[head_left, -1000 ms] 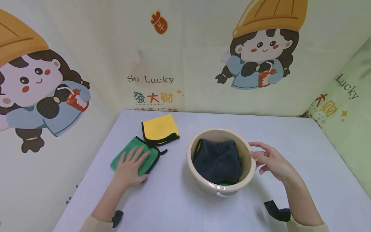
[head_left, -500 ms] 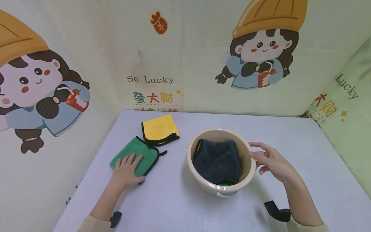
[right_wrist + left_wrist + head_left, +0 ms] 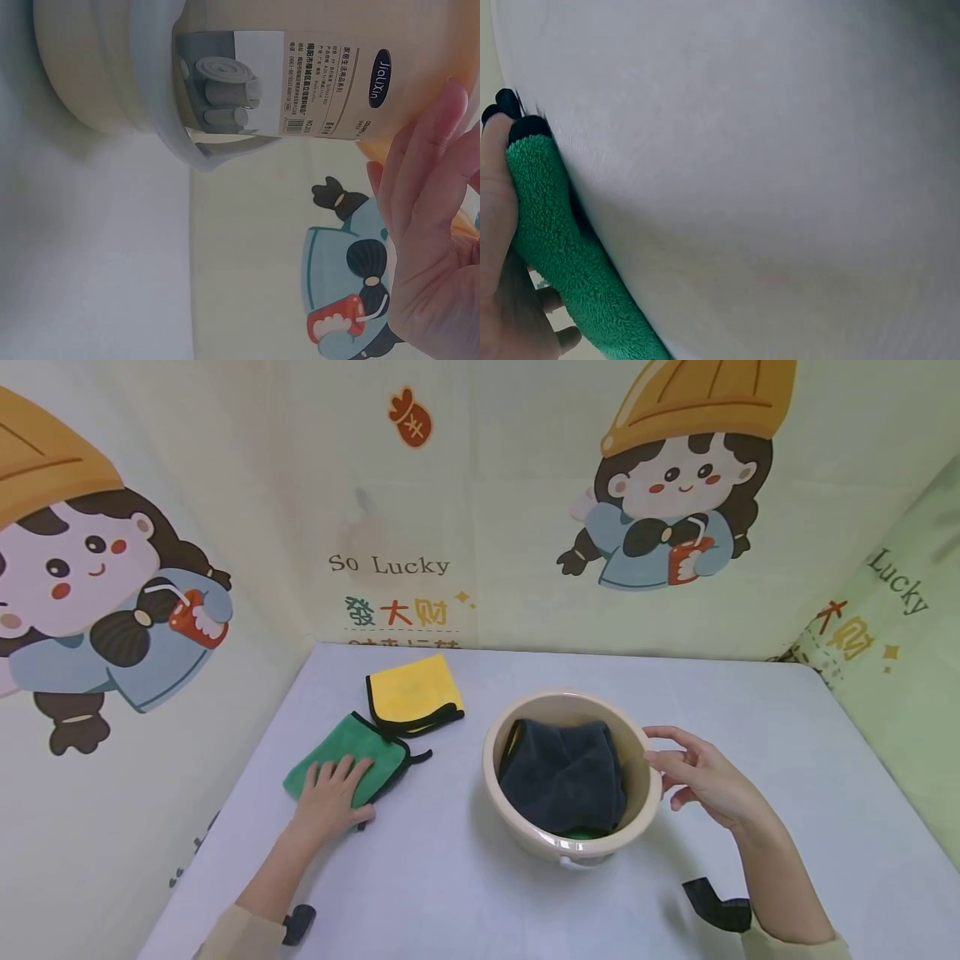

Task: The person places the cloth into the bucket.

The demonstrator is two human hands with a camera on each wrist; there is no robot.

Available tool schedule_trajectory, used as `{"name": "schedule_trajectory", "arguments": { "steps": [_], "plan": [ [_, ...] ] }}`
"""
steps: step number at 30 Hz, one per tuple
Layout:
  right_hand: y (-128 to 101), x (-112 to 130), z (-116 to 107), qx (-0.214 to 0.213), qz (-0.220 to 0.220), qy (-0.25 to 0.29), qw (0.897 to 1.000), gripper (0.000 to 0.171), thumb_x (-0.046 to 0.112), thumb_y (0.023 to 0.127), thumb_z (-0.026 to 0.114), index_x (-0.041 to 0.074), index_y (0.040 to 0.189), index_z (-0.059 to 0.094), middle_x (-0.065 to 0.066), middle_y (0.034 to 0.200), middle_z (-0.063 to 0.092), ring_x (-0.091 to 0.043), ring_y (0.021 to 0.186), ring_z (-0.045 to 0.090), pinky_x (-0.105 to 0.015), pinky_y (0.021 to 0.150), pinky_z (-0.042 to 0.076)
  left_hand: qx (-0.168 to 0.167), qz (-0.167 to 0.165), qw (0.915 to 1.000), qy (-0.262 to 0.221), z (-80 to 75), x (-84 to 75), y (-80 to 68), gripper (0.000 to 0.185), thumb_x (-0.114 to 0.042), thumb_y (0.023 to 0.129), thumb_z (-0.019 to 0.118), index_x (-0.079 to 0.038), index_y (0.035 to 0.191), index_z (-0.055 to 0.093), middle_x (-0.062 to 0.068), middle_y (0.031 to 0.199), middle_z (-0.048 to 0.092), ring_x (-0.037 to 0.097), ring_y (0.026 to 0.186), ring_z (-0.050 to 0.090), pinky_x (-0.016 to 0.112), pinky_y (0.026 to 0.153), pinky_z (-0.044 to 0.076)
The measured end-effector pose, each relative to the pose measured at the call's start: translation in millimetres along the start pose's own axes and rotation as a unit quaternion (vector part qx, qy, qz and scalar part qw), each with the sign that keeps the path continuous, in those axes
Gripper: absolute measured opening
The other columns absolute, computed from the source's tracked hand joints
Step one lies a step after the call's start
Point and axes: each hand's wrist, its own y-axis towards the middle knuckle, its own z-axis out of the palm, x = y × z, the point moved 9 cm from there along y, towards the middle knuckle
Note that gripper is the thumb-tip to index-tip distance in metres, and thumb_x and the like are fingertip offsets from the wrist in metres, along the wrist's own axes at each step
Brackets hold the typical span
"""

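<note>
A green cloth with black edging lies on the left of the table. My left hand is over its near part, gripping it between thumb and fingers. In the left wrist view the green cloth bulges up beside the thumb. Behind it is a folded yellow cloth, also edged in black. My right hand holds the right rim of a cream bucket. Inside the bucket is a dark blue cloth, with bits of yellow and green showing around it. The right wrist view shows the bucket's printed label close to the fingers.
The white table ends at a cream backdrop with cartoon figures and lettering at the back. Its fabric also hangs along both sides. A pale handle curves down the bucket's outside.
My left hand has drawn back slightly towards me over the green cloth, and the cloth's near edge has bunched up under it. The right hand and the bucket have stayed in place.
</note>
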Motion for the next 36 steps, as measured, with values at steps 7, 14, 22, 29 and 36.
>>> {"name": "schedule_trajectory", "arguments": {
  "steps": [7,14,22,29,36],
  "plan": [
    [-0.2,0.4,0.0,-0.002,-0.002,0.001,1.000,0.046,0.010,0.094,0.049,-0.004,0.133,0.030,0.000,0.078,0.068,-0.016,0.059,0.063,-0.023,0.043,0.049,-0.026,0.016,0.9995,0.013,1.4,-1.6,4.1,0.060,-0.038,0.080,0.064,-0.008,0.130,0.047,0.018,0.121,0.048,0.040,0.106,0.043,0.063,0.097,0.023],
    [-0.9,1.1,0.0,0.000,-0.007,0.003,1.000,0.045,0.010,0.094,0.049,-0.004,0.132,0.030,0.000,0.079,0.068,-0.016,0.060,0.063,-0.024,0.043,0.049,-0.057,0.045,0.9955,0.060,-0.6,-7.4,7.6,0.051,-0.030,0.080,0.067,-0.009,0.124,0.051,0.015,0.110,0.049,0.036,0.097,0.046,0.054,0.090,0.032],
    [-0.4,-0.9,-0.5,-0.001,-0.004,0.002,1.000,0.047,0.010,0.094,0.049,-0.005,0.134,0.029,0.000,0.080,0.068,-0.016,0.060,0.063,-0.024,0.043,0.049,-0.074,0.042,0.9934,0.077,-4.2,-5.8,6.3,0.052,-0.029,0.077,0.071,-0.011,0.122,0.051,0.014,0.104,0.051,0.035,0.094,0.049,0.054,0.090,0.032],
    [-1.1,-0.5,-1.4,-0.005,-0.003,0.000,1.000,0.047,0.011,0.094,0.049,-0.004,0.134,0.029,0.000,0.081,0.068,-0.016,0.061,0.063,-0.024,0.043,0.049,-0.124,0.030,0.9905,0.051,-22.4,-2.3,2.2,0.054,-0.024,0.072,0.076,-0.011,0.117,0.050,0.015,0.095,0.049,0.035,0.087,0.049,0.053,0.088,0.033],
    [-1.4,-1.6,-1.6,-0.005,0.004,0.005,1.000,0.047,0.011,0.094,0.049,-0.003,0.133,0.029,0.001,0.081,0.068,-0.016,0.061,0.063,-0.024,0.044,0.050,-0.171,0.012,0.9840,0.048,-44.3,0.5,-3.8,0.056,-0.022,0.068,0.079,-0.011,0.114,0.049,0.017,0.094,0.051,0.037,0.087,0.051,0.054,0.083,0.035]
  ]
}}
